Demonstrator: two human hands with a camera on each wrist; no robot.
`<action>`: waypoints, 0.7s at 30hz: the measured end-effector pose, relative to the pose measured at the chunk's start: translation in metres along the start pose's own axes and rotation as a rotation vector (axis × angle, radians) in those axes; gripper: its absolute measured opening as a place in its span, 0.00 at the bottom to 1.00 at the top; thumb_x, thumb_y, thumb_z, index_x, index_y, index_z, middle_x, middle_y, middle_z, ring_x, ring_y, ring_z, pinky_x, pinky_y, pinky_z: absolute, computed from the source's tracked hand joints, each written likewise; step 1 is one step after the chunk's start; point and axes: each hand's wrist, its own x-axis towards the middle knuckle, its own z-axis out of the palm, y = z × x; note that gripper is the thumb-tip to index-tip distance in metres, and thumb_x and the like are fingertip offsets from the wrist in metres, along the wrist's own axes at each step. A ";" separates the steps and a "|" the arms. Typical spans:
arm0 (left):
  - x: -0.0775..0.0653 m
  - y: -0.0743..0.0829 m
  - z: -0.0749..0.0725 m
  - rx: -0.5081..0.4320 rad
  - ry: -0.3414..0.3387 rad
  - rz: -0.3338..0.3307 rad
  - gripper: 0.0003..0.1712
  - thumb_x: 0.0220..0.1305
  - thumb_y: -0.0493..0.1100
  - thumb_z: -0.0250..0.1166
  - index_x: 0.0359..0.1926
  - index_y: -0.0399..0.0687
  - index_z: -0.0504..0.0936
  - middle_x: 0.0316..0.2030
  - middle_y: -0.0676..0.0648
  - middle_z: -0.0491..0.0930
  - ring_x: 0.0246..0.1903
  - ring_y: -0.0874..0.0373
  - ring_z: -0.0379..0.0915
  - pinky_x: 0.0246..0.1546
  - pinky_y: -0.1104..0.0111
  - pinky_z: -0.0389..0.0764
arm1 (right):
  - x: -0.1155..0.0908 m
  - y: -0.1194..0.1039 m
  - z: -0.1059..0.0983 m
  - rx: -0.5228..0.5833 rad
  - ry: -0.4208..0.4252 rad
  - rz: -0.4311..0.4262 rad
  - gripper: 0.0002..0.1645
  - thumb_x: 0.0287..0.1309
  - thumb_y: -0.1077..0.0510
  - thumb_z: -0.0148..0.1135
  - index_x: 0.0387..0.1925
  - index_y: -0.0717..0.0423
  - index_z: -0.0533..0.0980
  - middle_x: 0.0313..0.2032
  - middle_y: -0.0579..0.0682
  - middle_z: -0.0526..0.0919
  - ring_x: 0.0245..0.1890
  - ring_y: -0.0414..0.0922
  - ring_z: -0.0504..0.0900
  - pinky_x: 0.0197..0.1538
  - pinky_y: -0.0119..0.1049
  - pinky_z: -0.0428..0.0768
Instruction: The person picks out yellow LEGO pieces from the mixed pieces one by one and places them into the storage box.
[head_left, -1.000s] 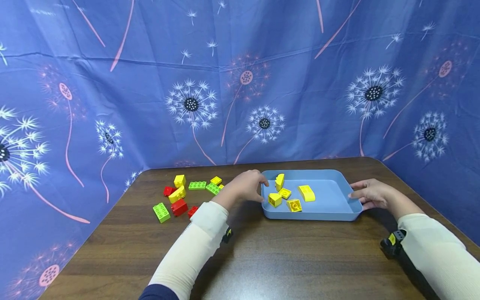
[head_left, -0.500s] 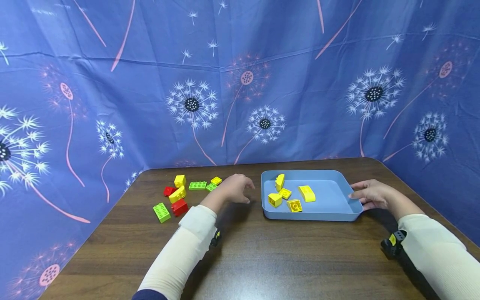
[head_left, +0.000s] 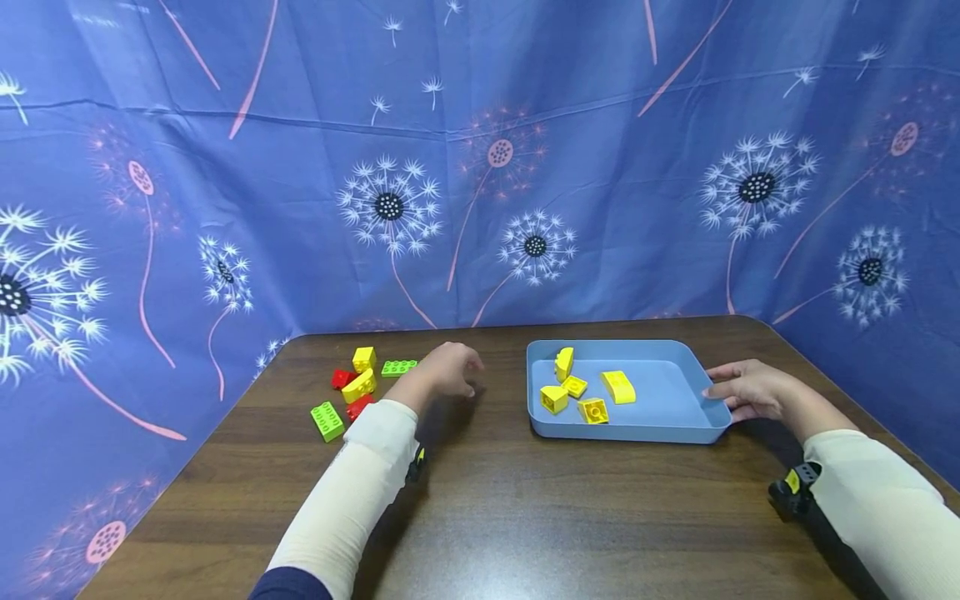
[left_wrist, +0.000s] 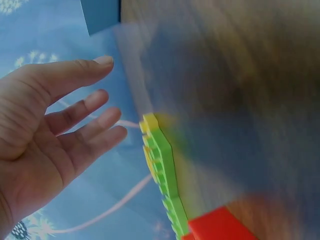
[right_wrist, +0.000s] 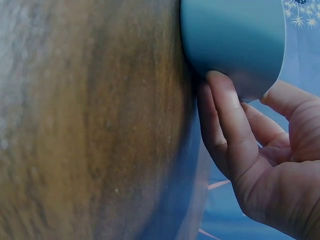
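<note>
My right hand (head_left: 757, 390) holds the right end of a shallow blue tray (head_left: 667, 404). In the right wrist view, its thumb is at the rim and the fingers are against the outer wall of the tray (right_wrist: 235, 40). Several yellow toy bricks (head_left: 618, 387) lie in the tray, mostly toward its left side. My left hand (head_left: 442, 371) is over the table between the tray and the loose bricks, fingers relaxed and holding nothing. The left wrist view shows that hand (left_wrist: 60, 115) beside green bricks (left_wrist: 165, 165) and a red brick (left_wrist: 220, 225).
Left of my left hand lie a green brick (head_left: 327, 421), a curved yellow brick (head_left: 360, 386), a yellow brick (head_left: 364, 358), a red brick (head_left: 343, 378) and a flat green brick (head_left: 399, 367). My left forearm hides others. A blue dandelion-print cloth (head_left: 525, 167) hangs behind the table (head_left: 570, 517).
My left hand has moved left, away from the tray's left end toward the loose bricks, covering some of them. The right hand and the tray have stayed in place.
</note>
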 end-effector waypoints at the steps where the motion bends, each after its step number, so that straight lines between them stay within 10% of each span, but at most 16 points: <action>1: 0.000 -0.002 -0.001 -0.009 -0.006 -0.025 0.22 0.37 0.39 0.72 0.40 0.46 0.81 0.38 0.48 0.79 0.41 0.56 0.73 0.44 0.66 0.71 | 0.000 0.000 0.000 -0.001 0.000 -0.002 0.46 0.51 0.62 0.60 0.62 0.75 0.44 0.34 0.54 0.80 0.34 0.51 0.80 0.37 0.46 0.78; 21: 0.023 -0.027 0.006 0.082 -0.043 -0.223 0.11 0.43 0.42 0.69 0.31 0.49 0.81 0.31 0.54 0.78 0.34 0.58 0.73 0.37 0.67 0.73 | -0.001 0.001 0.000 0.018 -0.010 -0.017 0.46 0.51 0.62 0.60 0.62 0.75 0.43 0.34 0.55 0.80 0.34 0.51 0.80 0.37 0.46 0.77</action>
